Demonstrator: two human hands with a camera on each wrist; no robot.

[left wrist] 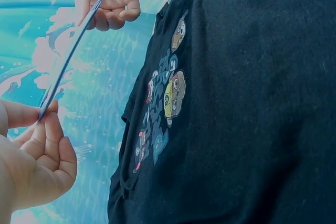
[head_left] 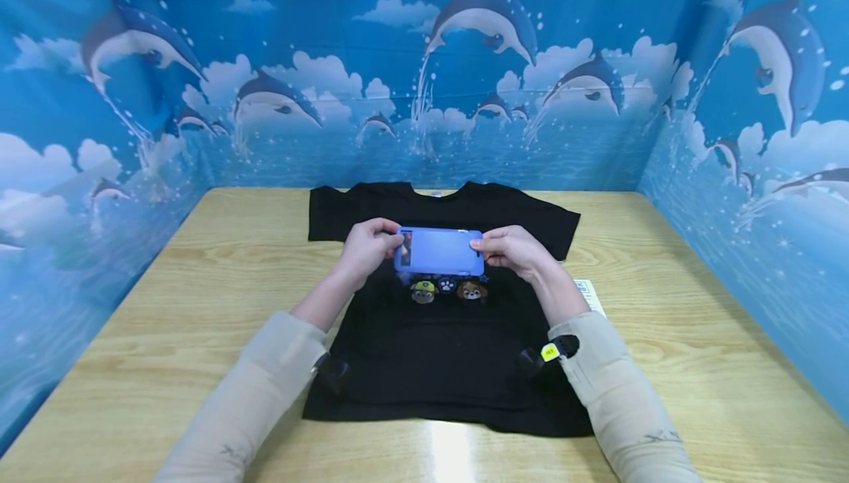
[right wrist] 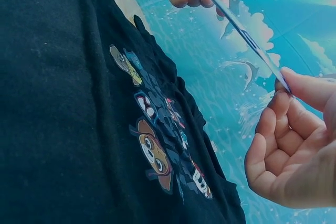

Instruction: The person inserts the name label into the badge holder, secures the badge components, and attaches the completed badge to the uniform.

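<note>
My left hand (head_left: 365,251) and right hand (head_left: 520,251) hold up a thin, flat blue card (head_left: 441,251) with rounded corners by its two short ends. A dark picture shows at the card's left end. In the left wrist view the left thumb and fingertips pinch one end of the card (left wrist: 73,53). The right wrist view shows the right thumb and fingers pinching the other end of the card (right wrist: 241,32). Below lies a black T-shirt (head_left: 451,365), spread with its neckline away from me. Cartoon dog faces (head_left: 447,290) are printed on its chest, partly hidden by the card.
The T-shirt lies on a wood-grain table (head_left: 199,306). A white printed paper (head_left: 590,295) shows beside my right forearm. A blue dolphin-print curtain (head_left: 371,48) stands along the back and both sides. Dark straps with small devices sit on both wrists.
</note>
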